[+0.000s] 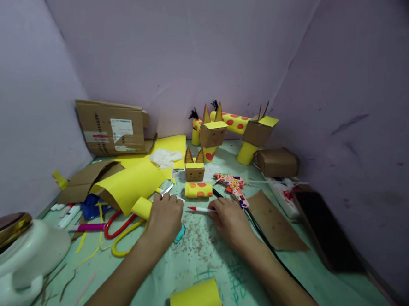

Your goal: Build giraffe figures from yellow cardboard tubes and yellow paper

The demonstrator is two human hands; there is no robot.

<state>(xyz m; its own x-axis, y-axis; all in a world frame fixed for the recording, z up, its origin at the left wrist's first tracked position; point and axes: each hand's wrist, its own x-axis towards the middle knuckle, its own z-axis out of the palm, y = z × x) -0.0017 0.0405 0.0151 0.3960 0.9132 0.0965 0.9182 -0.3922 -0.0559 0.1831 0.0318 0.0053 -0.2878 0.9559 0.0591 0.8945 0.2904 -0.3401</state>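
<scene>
My left hand [166, 215] is closed, and a plain yellow paper tube [142, 208] sticks out from its left side. The fingertips are hidden. In my right hand [230, 219] is a white marker [201, 209], its red tip pointing left towards my left hand. Beside my left hand lie scissors [118, 228] with red and yellow handles. A yellow tube with orange spots [198, 190] rests just beyond both hands, in front of a small cardboard head with pointed ears [194, 172]. Another plain yellow tube [197, 300] lies near me.
Spotted yellow paper figures with cardboard heads [213, 134] stand at the back. Yellow sheets [130, 180] and a cardboard box [111, 129] are left, above a white cup [35, 249]. To the right are a cardboard piece [276, 224], a black cable [271, 249] and a phone [326, 229].
</scene>
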